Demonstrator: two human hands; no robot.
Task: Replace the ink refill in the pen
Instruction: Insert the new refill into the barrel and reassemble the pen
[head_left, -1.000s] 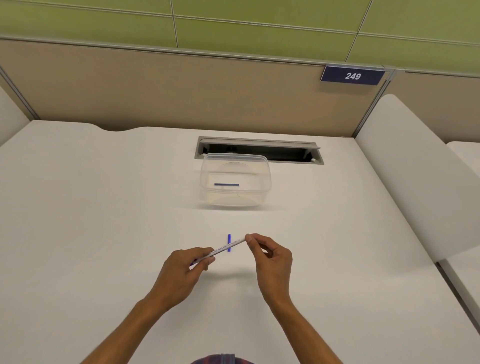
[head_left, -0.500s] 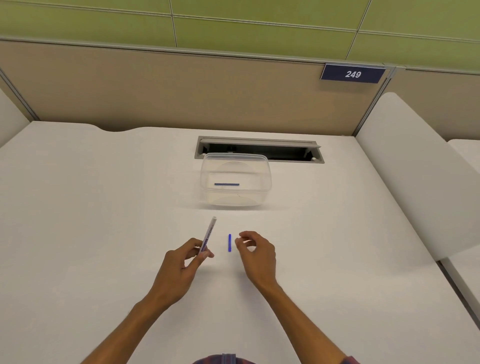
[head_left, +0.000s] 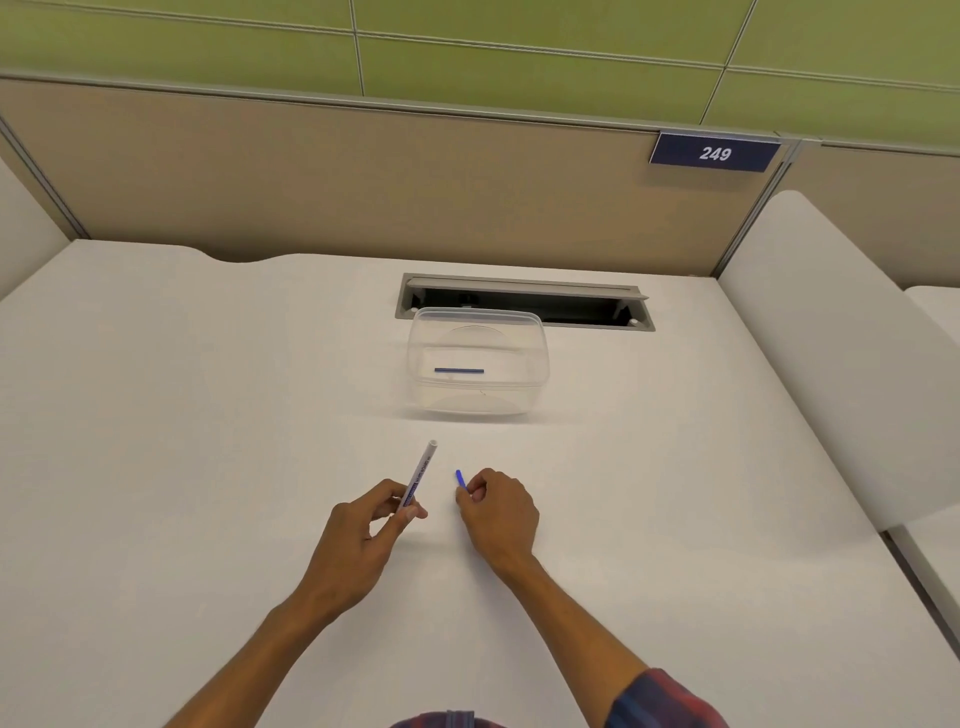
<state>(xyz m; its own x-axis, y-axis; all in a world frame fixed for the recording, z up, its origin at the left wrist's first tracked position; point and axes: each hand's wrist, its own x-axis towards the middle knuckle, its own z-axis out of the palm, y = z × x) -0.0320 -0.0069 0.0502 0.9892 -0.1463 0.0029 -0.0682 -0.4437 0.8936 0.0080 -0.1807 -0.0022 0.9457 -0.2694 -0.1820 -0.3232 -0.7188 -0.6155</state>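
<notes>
So my left hand is pinching the white pen barrel by its lower end, tip tilted toward the table's far edge. My right hand, just beside it, has fingers curled around a small blue piece. Further back, mid-table, a clear container holds a blue refill.

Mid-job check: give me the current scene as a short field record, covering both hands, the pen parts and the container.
left hand: holds the white pen barrel by its lower end, open end pointing up and away
right hand: pinches a small blue piece just above the desk
clear container: behind the hands, holds one blue refill lying flat
barrel and blue piece: apart, not joined
desk slot: open, behind the container
</notes>
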